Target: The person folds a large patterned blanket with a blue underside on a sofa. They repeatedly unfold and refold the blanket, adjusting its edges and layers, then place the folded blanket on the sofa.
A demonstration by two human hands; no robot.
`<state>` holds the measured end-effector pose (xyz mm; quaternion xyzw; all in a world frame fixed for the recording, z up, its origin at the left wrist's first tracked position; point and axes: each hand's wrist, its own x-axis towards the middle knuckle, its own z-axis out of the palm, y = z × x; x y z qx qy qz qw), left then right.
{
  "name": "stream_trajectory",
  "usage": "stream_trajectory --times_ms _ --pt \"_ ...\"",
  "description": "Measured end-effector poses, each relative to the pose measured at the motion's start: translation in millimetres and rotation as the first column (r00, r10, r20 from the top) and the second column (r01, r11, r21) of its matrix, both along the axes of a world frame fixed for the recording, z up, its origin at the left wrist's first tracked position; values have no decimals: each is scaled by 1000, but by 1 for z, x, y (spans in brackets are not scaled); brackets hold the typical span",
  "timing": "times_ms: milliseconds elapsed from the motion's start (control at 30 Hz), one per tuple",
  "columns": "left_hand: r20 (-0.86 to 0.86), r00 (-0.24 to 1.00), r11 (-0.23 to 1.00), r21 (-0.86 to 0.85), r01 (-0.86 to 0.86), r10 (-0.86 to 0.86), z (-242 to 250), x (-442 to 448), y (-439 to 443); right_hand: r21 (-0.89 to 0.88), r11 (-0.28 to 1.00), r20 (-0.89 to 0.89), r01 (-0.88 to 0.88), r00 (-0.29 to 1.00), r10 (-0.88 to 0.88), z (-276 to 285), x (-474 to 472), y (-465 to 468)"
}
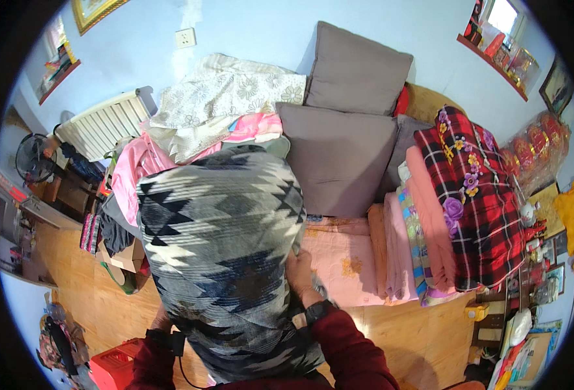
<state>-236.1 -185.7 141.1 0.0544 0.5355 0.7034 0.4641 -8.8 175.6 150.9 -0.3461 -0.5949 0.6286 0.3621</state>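
A bulky fleece blanket (pixel 223 243), patterned in grey, black, white and navy zigzags, stands bunched up in front of my body. Its upper end leans toward the heap of bedding behind it. My right hand (pixel 300 274) grips the blanket's right edge with curled fingers. On the lower left side, my left hand (pixel 161 320) touches the blanket, but the fingers are hidden behind it. Just beyond my right hand lies a pink bed cover (pixel 340 265) with orange flower motifs. Large grey cushions (pixel 338 161) lean on the wall past the blanket.
Folded quilts (pixel 433 219) and a red plaid quilt (pixel 482 209) with purple flowers stand at the right. A white floral cloth (pixel 233 92) and pink fabric (pixel 138 165) are piled behind. A red plastic crate (pixel 114 363) is near my left forearm. A white radiator (pixel 106 122) lines the wall.
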Motion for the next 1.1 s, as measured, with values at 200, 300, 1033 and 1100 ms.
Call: stream_trajectory --times_ms 200,300,1033,1100 --pt "111 968 969 -82 234 -225 -69 76 61 261 964 70 -48 997 31 122 -13 91" --pt "189 932 935 -122 334 -308 -107 122 77 561 819 322 -123 944 -79 163 -22 144" --pt "-304 945 855 -516 -53 -124 -89 70 63 277 863 909 -422 407 -93 33 49 66" --pt "-494 867 908 -391 -152 -68 -85 53 94 450 763 783 -464 615 -87 59 35 39"
